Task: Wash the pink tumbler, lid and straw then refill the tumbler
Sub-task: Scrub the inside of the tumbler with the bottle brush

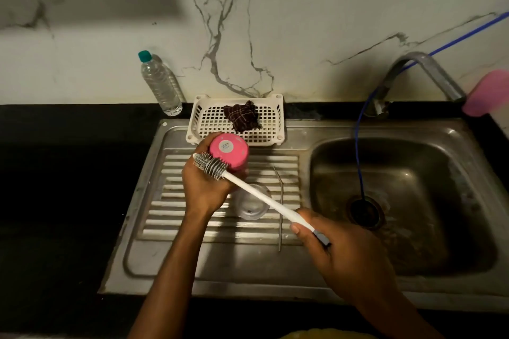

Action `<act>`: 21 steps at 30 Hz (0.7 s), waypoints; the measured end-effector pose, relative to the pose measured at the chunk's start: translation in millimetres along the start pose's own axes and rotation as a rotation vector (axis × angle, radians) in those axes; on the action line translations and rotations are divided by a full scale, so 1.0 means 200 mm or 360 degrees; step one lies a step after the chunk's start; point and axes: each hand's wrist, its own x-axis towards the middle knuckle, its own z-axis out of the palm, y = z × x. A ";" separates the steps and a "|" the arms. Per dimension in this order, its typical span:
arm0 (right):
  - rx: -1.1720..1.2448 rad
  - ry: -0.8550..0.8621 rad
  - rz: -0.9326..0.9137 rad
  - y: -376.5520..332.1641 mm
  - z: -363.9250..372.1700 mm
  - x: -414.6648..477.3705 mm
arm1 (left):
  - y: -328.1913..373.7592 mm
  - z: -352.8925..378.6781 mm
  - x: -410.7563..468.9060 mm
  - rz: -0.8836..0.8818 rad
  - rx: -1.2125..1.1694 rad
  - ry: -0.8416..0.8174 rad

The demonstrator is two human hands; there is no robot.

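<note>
Over the drainboard (165,212), near its back edge, my left hand (205,190) grips the tumbler (230,155) base-up while my right hand (338,253) holds the brush (259,192) against its side. A hard stroke could, I judge, knock it loose onto the lid (252,205) or the straw (281,209) lying below.

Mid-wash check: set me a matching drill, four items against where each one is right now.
Items:
1. tumbler
2. brush
3. lid
4. cloth

Places:
A. in the basket
B. held in the left hand
C. lying on the drainboard
D. handle held in the right hand

Pairs: 1-B, 2-D, 3-C, 4-A
</note>
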 end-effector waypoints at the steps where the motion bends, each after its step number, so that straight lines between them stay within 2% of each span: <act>1: 0.0004 0.0007 -0.0003 -0.02 0.02 0.01 | -0.01 -0.02 0.01 -0.0013 -0.0020 0.0014; 5: 0.0018 0.0031 -0.0057 -0.07 0.09 0.03 | -0.03 -0.12 0.00 -0.0013 0.0010 0.0113; 9: 0.0091 0.0043 -0.0086 -0.08 0.11 0.06 | -0.05 -0.23 -0.03 0.0068 0.0213 0.0132; 21: -0.0008 0.0006 -0.0084 -0.08 0.17 0.15 | -0.12 -0.28 -0.05 0.0127 0.0227 0.0185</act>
